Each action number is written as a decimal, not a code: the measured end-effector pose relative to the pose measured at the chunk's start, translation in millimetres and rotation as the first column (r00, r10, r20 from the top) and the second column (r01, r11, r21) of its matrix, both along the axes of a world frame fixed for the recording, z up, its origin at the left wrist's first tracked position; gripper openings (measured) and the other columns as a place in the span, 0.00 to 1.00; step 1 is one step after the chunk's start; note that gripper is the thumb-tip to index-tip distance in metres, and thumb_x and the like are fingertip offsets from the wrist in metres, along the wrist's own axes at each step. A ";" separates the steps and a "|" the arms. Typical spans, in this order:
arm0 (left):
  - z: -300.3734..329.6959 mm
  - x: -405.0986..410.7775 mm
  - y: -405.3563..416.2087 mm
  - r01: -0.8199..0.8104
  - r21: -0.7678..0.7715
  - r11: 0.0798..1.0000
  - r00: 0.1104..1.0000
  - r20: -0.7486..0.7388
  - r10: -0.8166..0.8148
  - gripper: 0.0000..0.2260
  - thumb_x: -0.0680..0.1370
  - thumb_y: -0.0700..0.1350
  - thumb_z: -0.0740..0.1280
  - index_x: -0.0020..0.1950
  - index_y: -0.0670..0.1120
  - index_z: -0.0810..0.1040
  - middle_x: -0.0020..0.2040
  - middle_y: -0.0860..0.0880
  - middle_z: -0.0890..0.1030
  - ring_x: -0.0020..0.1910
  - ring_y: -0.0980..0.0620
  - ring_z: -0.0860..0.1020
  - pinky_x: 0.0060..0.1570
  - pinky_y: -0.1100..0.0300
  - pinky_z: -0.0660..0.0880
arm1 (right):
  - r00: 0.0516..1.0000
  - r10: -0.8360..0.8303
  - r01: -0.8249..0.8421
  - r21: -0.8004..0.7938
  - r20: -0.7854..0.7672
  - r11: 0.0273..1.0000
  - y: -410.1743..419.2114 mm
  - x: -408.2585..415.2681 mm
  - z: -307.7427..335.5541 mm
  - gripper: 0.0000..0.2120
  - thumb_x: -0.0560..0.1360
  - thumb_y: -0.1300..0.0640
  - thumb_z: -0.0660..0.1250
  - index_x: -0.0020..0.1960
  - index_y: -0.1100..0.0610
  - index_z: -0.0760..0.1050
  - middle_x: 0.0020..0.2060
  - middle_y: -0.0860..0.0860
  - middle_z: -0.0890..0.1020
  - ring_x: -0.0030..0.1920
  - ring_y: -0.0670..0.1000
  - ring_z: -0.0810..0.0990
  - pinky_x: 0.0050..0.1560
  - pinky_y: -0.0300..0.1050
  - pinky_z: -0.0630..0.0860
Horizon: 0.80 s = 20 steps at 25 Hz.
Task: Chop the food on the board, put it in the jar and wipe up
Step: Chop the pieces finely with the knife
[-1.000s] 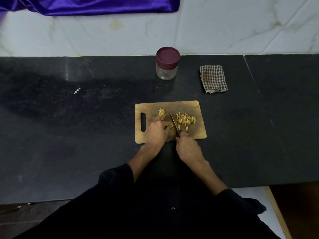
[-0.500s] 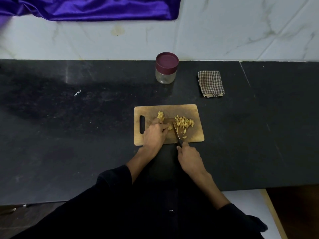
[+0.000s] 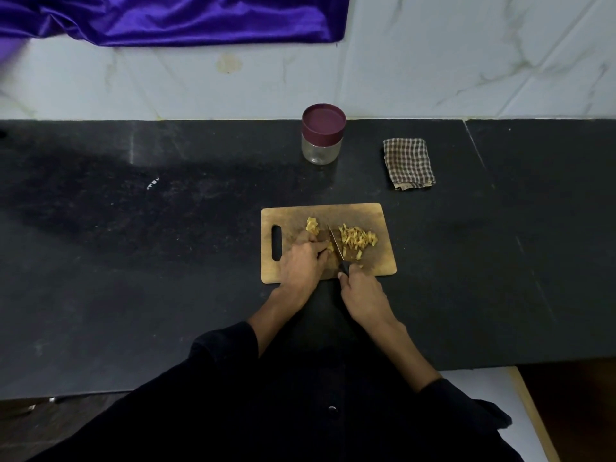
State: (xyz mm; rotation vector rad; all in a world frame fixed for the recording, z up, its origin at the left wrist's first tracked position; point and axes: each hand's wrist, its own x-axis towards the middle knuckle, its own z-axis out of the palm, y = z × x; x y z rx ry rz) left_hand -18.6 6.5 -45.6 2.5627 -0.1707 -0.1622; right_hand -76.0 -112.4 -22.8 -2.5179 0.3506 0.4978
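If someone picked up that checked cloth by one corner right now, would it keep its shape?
Probably not. The cloth lies folded flat on the counter with a frayed, wavy edge, so it looks soft and would likely unfold and hang limp. It seems thin, so probably light, and unlikely to slide far if pushed.

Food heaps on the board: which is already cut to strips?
The large heap right of the knife; the small heap beyond the left hand is chunkier.
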 end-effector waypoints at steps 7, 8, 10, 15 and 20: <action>-0.7 -0.2 -0.8 0.006 0.004 1.000 1.000 0.016 -0.006 0.12 0.79 0.49 0.64 0.62 0.50 0.79 0.58 0.50 0.73 0.49 0.51 0.77 0.45 0.58 0.74 | 1.000 0.011 -0.012 -0.006 -0.018 1.000 0.8 2.6 2.7 0.12 0.84 0.51 0.55 0.59 0.59 0.70 0.50 0.57 0.80 0.51 0.57 0.79 0.47 0.53 0.75; -0.8 -0.4 -0.6 0.010 0.008 1.000 1.000 0.021 -0.010 0.12 0.79 0.48 0.64 0.62 0.50 0.79 0.58 0.50 0.73 0.50 0.51 0.78 0.45 0.58 0.74 | 0.999 0.010 -0.010 -0.003 -0.034 1.000 0.9 3.3 2.9 0.12 0.84 0.52 0.55 0.59 0.59 0.70 0.51 0.57 0.80 0.51 0.57 0.79 0.48 0.54 0.76; -0.6 -1.0 -0.7 0.014 0.018 1.000 1.000 0.024 -0.014 0.12 0.80 0.48 0.64 0.62 0.50 0.79 0.59 0.50 0.73 0.51 0.51 0.77 0.46 0.60 0.72 | 0.998 -0.002 0.002 -0.007 -0.063 1.000 2.1 5.3 3.1 0.12 0.84 0.52 0.55 0.59 0.59 0.70 0.52 0.58 0.79 0.53 0.58 0.79 0.50 0.55 0.77; 1.8 -0.5 -2.9 0.001 0.051 0.999 1.000 0.010 -0.001 0.12 0.80 0.49 0.63 0.61 0.51 0.80 0.59 0.50 0.73 0.50 0.50 0.77 0.42 0.62 0.68 | 0.998 -0.015 0.010 -0.071 -0.069 0.997 9.6 2.9 1.8 0.11 0.84 0.53 0.54 0.59 0.59 0.69 0.54 0.59 0.80 0.54 0.60 0.80 0.48 0.54 0.75; -1.0 -2.3 -1.6 0.011 0.048 0.999 0.999 0.031 -0.012 0.12 0.80 0.49 0.63 0.61 0.50 0.79 0.59 0.50 0.73 0.50 0.51 0.77 0.46 0.60 0.73 | 0.995 -0.029 0.024 -0.061 -0.092 0.998 4.2 -16.3 -2.6 0.13 0.84 0.52 0.54 0.60 0.59 0.69 0.53 0.58 0.80 0.54 0.59 0.79 0.46 0.51 0.72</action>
